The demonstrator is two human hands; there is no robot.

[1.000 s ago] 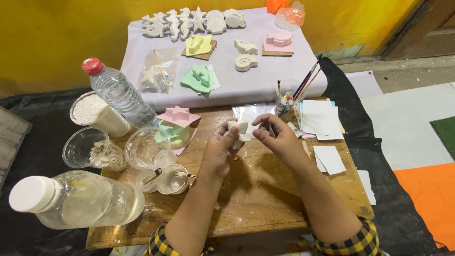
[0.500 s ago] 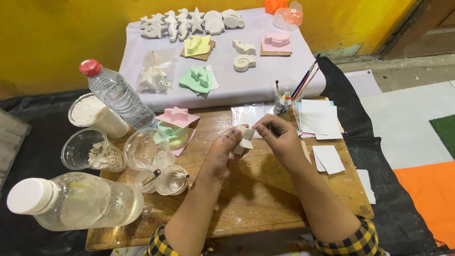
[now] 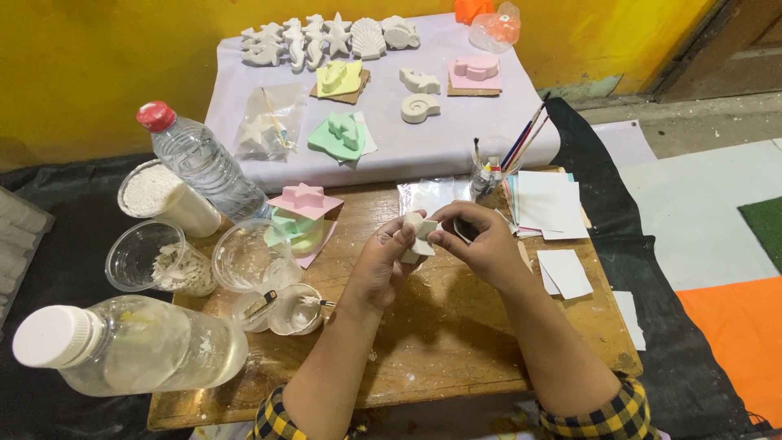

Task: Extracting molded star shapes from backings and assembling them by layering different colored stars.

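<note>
Here, plaster piece (image 3: 420, 236) seemingly pinched between both grips.

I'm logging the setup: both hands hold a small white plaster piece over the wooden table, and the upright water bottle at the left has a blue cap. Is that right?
Not quite: the upright water bottle has a red cap, not blue, as the head view shows. The rest stands: the left hand and right hand hold the small white plaster piece over the wooden table.

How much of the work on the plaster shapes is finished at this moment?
Done: a row of white casts lies on the sheet. In hand: both hands, left and right, hold one small white cast. Left: coloured moulds and brushes wait unused.
</note>
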